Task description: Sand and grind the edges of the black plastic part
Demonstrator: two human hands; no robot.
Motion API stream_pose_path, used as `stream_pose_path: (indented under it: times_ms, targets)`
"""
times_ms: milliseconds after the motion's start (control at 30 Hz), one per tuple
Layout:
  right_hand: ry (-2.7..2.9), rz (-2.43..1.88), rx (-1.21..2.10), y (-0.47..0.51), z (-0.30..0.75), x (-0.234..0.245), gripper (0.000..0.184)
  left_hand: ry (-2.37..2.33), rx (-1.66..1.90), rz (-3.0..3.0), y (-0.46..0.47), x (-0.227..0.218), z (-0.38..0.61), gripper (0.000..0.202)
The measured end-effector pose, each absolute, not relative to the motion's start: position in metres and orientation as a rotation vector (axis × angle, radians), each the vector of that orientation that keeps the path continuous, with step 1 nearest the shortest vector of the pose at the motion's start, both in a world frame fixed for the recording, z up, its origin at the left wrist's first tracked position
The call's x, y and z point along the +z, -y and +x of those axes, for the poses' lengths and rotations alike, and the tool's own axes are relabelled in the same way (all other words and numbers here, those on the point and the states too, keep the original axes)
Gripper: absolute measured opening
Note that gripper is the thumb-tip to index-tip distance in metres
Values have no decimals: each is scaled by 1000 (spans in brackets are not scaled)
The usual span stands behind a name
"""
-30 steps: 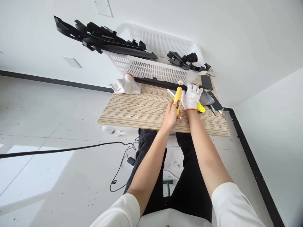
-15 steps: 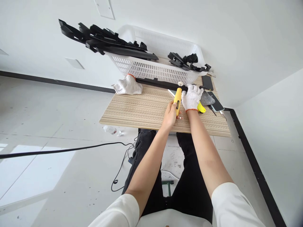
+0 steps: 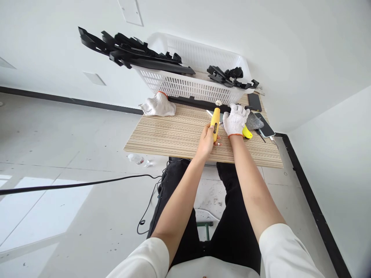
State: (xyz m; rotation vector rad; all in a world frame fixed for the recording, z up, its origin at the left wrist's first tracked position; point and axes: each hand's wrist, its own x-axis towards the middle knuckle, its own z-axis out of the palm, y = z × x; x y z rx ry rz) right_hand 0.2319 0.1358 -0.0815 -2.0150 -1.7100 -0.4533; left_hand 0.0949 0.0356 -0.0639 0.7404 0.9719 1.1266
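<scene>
Since the earlier frames, the view has shifted slightly: table, basket and hands sit a little further right and lower in the picture, while both hands hold the same pose on the same tools.

Nearest the camera, both forearms extend from white sleeves over dark trousers. The bare left hand (image 3: 206, 139) is closed around the lower body of a yellow rotary tool (image 3: 215, 120), which points away from the person with its small pale disc tip just beside a long black strip (image 3: 197, 103). The right hand (image 3: 235, 121), in a white knit glove, rests palm-down at the right end of the strip, fingers curled over it; whether it grips or only presses cannot be told. A second yellow tool (image 3: 246, 133) protrudes from under its wrist.

All of this lies on the striped wooden table (image 3: 174, 135). To the right are a grey stone-like lump (image 3: 255, 122) and a phone (image 3: 264, 130). To the left lies a spare white glove (image 3: 158, 106).

Beyond, a white plastic basket (image 3: 188, 85) stands at the table's far edge, with black plastic parts (image 3: 130, 52) laid across its rim.
</scene>
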Motion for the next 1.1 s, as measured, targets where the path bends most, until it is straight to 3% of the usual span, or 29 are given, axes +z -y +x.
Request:
stream_pose_path:
  times_ms: [1100]
  targets:
    - [1711, -1961, -470, -141, 238, -89, 39, -868, 1131, 640, -36, -68, 80, 20]
